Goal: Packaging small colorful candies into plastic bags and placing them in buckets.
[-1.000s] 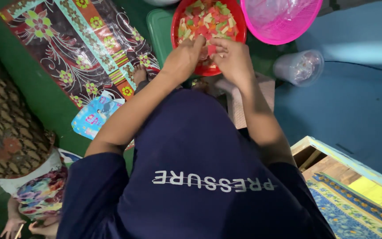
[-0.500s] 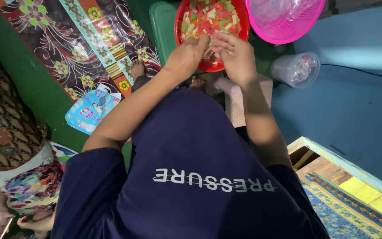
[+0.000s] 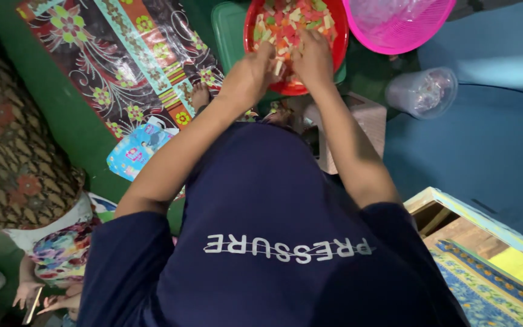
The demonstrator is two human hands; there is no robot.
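Spillage is the risk we see: our left hand point(image 3: 250, 71) and right hand point(image 3: 313, 57) sit side by side at the near rim of the red bowl point(image 3: 340, 43), fingers curled into the coloured chopped pieces point(image 3: 292, 21). We cannot tell whether they grip any. Leaning on the rim could tip it toward the green lid point(image 3: 228, 30).

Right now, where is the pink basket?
In the head view the pink basket sits at the top right, beside the red bowl of coloured pieces that both hands work in, with a clear plastic cup just below it.
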